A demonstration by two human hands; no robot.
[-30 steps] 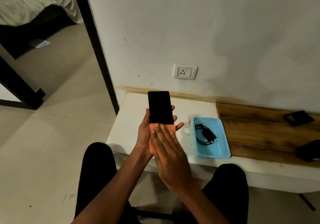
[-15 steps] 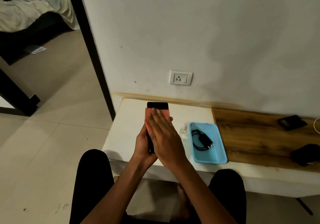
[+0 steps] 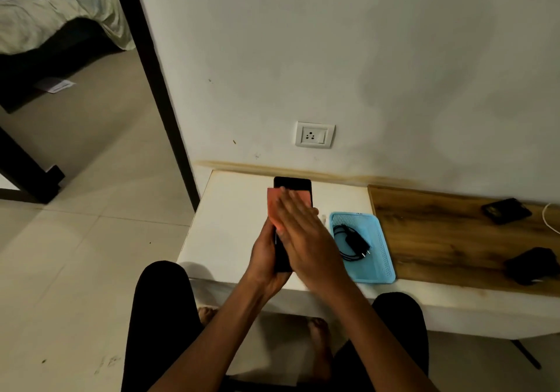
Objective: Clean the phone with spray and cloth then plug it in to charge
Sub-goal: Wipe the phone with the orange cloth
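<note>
Holding phone (image 3: 292,183) upright, left hand (image 3: 264,258) clasps its lower half; right hand (image 3: 303,234) flat, pressing cloth (image 3: 272,206) on screen — tray (image 3: 383,267) holds charger (image 3: 354,243).

My view is dim and warm — soft blotchy shadows on the wall (image 3: 363,58), edges bowed, right hand (image 3: 303,237) motion-blurred.

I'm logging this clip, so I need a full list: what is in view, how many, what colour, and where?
phone: 1, black, held upright over the white table
cloth: 1, orange-pink, pressed on the phone
basket: 1, blue, on the table
charger: 1, black, in the basket
socket: 1, white, on the wall
dark objects: 2, on the wooden board
bed: 1, pale cover, next room
left hand: grips the phone
right hand: flat on the cloth
</note>
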